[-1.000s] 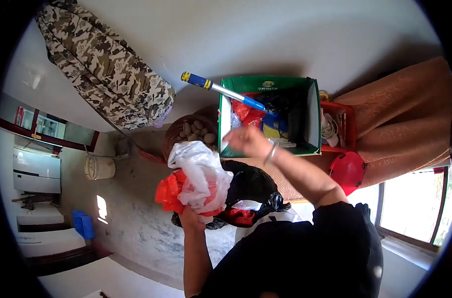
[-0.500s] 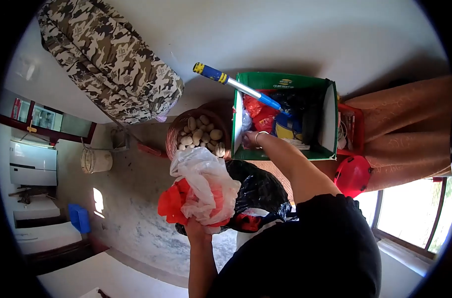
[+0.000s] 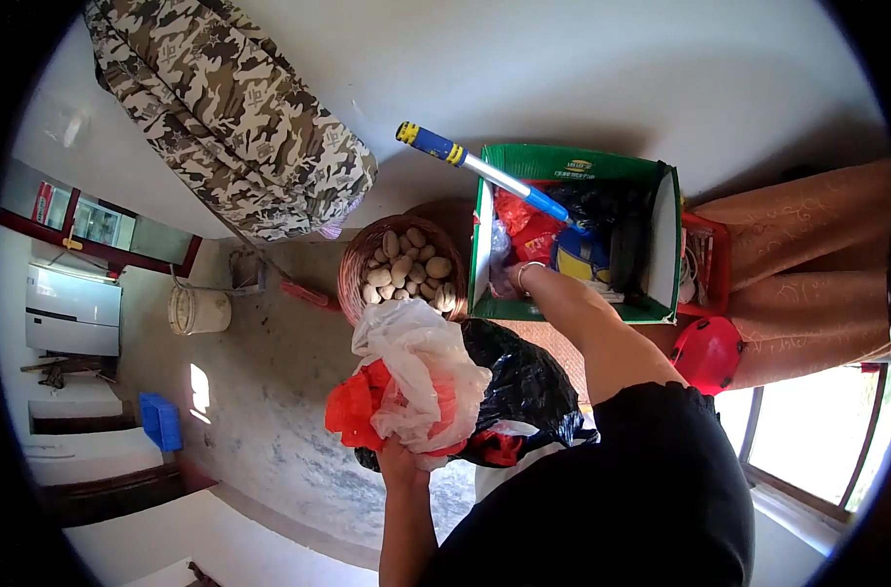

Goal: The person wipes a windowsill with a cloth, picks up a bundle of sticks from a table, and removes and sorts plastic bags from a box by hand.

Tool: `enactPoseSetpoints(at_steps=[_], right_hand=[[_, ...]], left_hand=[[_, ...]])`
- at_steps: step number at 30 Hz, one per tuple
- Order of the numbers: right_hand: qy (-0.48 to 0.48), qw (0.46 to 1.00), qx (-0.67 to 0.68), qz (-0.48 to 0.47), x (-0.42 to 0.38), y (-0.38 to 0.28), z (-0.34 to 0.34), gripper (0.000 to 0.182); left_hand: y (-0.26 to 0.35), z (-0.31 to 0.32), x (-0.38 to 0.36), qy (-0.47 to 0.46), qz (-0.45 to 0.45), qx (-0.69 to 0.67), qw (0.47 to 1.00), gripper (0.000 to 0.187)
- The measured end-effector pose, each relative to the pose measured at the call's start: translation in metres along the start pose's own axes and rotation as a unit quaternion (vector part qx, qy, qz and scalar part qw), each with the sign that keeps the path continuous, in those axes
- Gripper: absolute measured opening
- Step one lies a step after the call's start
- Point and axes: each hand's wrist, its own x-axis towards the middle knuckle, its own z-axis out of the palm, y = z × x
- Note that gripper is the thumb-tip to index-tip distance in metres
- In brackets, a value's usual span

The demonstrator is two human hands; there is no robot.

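Observation:
My left hand (image 3: 398, 462) is closed around a bunch of plastic bags: a crumpled whitish translucent bag (image 3: 421, 357) with a red bag (image 3: 355, 406) beside it. My right hand (image 3: 510, 281), with a bracelet at the wrist, reaches down inside the left end of a green cardboard box (image 3: 574, 162). Its fingers are hidden among thin plastic there. The box holds red plastic bags (image 3: 535, 238), black plastic (image 3: 616, 205) and a blue-and-yellow item (image 3: 579, 256). A pole with a blue and yellow grip (image 3: 431, 144) leans out of it. Below the box lies a black plastic bag (image 3: 524, 377).
A wicker basket (image 3: 350, 284) of round, brownish produce stands left of the box. A red crate (image 3: 717, 264) and a red helmet-like object (image 3: 708, 354) are on the right, near a brown curtain (image 3: 798, 245). A white bucket (image 3: 199, 310) stands on the floor (image 3: 269, 421).
The view has shifted slightly, so everything appears a little further right. My left hand still holds the bags, and my right hand stays inside the box's left end.

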Motion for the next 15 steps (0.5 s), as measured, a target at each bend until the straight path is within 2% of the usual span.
enactPoseSetpoints(at_steps=[1,2,4,6,8,10,15], right_hand=[[-0.114,0.992,-0.049,0.002,-0.002,-0.002,-0.008,0.061],[-0.115,0.992,-0.050,0.003,-0.002,-0.001,-0.004,0.061],[-0.016,0.991,0.116,0.062,0.005,0.007,0.009,0.063],[0.006,0.994,0.096,0.043,0.037,0.028,0.041,0.062],[0.029,0.996,0.077,0.022,0.038,0.026,0.041,0.060],[0.081,0.995,-0.042,0.027,0.001,0.008,0.017,0.049],[0.032,0.998,0.035,0.049,0.005,-0.004,0.009,0.038]], left_hand=[[-0.001,0.000,-0.001,-0.001,-0.002,-0.006,1.000,0.039],[-0.001,0.000,-0.002,-0.003,-0.004,-0.013,1.000,0.039],[0.001,0.007,-0.005,-0.010,-0.005,-0.026,1.000,0.042],[0.003,0.009,-0.007,-0.021,0.000,-0.034,0.999,0.046],[0.001,0.007,-0.007,-0.025,-0.002,-0.009,1.000,0.040],[0.004,0.013,-0.012,-0.026,0.002,-0.008,1.000,0.040],[-0.004,0.005,-0.013,-0.006,-0.015,-0.011,1.000,0.040]])
